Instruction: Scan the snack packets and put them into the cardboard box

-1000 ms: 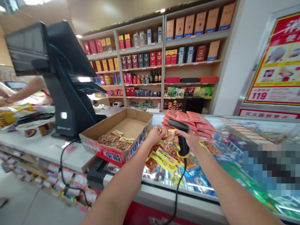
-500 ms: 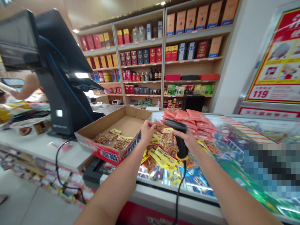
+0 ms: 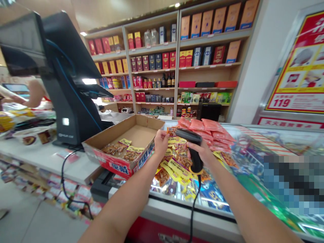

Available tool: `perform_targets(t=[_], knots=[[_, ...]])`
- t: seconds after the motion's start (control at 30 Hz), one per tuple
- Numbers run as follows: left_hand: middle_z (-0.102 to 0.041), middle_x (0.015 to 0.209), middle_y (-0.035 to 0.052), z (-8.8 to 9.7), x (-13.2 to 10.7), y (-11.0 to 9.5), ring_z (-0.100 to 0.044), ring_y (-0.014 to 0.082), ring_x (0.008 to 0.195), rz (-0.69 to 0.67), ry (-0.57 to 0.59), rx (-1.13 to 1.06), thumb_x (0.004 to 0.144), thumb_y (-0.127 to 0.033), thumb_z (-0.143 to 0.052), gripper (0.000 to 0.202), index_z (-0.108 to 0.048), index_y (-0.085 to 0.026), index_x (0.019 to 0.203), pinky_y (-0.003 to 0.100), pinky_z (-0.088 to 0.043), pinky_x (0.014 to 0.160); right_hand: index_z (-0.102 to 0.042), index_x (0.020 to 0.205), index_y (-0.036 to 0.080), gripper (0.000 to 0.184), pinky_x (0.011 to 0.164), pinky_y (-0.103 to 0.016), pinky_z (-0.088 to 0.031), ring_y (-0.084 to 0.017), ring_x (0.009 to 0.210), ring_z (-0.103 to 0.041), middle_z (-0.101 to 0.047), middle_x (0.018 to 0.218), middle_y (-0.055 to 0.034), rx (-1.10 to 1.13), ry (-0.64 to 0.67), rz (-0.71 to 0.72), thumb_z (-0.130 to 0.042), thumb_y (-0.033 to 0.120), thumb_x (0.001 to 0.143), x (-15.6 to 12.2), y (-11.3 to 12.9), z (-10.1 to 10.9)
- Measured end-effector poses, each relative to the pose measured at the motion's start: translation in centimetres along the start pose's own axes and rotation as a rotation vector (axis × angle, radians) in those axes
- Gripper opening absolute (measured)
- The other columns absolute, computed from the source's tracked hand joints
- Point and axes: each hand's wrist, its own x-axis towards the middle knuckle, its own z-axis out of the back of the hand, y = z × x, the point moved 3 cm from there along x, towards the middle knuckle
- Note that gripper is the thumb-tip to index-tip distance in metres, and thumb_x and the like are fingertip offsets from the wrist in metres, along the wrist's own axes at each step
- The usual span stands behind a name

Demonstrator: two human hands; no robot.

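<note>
Gripping the barcode scanner (image 3: 196,160) by its handle in the head view, the right hand (image 3: 202,152) curls around it. The left hand (image 3: 161,142), to its left, pinches a snack packet (image 3: 172,131), apparently by one edge. Left of the pinch: an open cardboard box (image 3: 141,131). Below both grips: loose packets (image 3: 181,167). Beyond the scanner grip: pink bags (image 3: 211,126).

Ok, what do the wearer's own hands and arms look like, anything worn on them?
The left hand and right hand are ungloved. The left forearm and right forearm are bare, with no sleeve, watch or bracelet in view. I can't make out any rings; some fingers are hidden.
</note>
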Motion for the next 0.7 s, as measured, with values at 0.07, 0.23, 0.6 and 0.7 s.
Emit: perform_targets(t=[0.07,0.23,0.6,0.7], knots=[[-0.058,0.076,-0.0001,0.03,-0.02,0.19,-0.056,0.0123,0.07,-0.016,0.005,0.011,0.077,-0.019,-0.06,0.017,-0.044,-0.02,0.071,0.024,-0.045,0.068,-0.065,0.066,0.016,0.029,0.039,-0.024,-0.039,-0.014,0.037,-0.055,-0.062,0.044,-0.0032,-0.029,0.012,-0.011,-0.07,0.045,0.068,0.06,-0.29,0.06],[-0.057,0.075,-0.0003,0.08,-0.09,0.36,-0.056,0.0133,0.072,-0.043,0.01,0.016,0.077,-0.021,-0.061,0.018,-0.045,-0.02,0.07,0.025,-0.045,0.069,-0.064,0.063,0.017,0.029,0.04,-0.025,-0.04,-0.014,0.037,-0.054,-0.061,0.044,-0.0029,-0.04,0.013,-0.009,-0.069,0.045,0.068,0.04,-0.31,-0.02],[-0.057,0.074,-0.0011,0.17,-0.16,-0.17,-0.056,0.0135,0.072,-0.006,-0.016,0.027,0.076,-0.023,-0.062,0.018,-0.046,-0.02,0.069,0.026,-0.045,0.072,-0.062,0.062,0.018,0.027,0.039,-0.025,-0.04,-0.014,0.035,-0.053,-0.06,0.042,-0.0026,-0.017,-0.014,-0.019,-0.069,0.044,0.066,0.04,-0.17,-0.2],[-0.058,0.074,-0.0007,0.25,-0.23,-0.05,-0.056,0.0137,0.072,-0.008,-0.024,0.04,0.077,-0.021,-0.06,0.015,-0.047,-0.02,0.071,0.026,-0.045,0.071,-0.061,0.064,0.018,0.027,0.038,-0.025,-0.04,-0.014,0.035,-0.053,-0.06,0.042,-0.0026,-0.026,-0.022,-0.014,-0.069,0.044,0.066,0.05,-0.29,-0.12]])
